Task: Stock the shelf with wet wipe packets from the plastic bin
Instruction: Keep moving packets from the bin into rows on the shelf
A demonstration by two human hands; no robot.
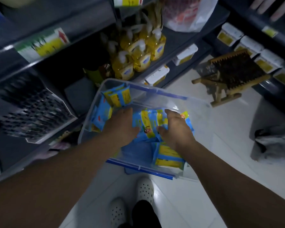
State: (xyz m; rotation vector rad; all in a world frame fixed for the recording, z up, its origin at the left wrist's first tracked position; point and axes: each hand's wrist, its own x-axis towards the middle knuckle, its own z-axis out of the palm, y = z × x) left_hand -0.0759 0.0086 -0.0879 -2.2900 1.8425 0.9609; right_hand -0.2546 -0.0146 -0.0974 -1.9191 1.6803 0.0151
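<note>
A bunch of wet wipe packets [147,121], blue and yellow, is held between both hands inside the clear plastic bin [155,91]. The left hand [122,127] is pressed against the bunch's nine o'clock side with fingers nearly straight and the thumb laid on top. The right hand [174,129] is clamped on the three o'clock side, fingers curled over the far edge. More packets are seen in the bin at eleven and five o'clock of the hands. The bin is set on a white tiled floor [220,145], just beside a dark shelf [82,32] at nine to eleven o'clock. Yellow bottles [138,55] are ranged at twelve o'clock, a wooden slatted frame [234,71] at two, a grey cloth [273,142] at three, and white clogs [145,190] at six.
</note>
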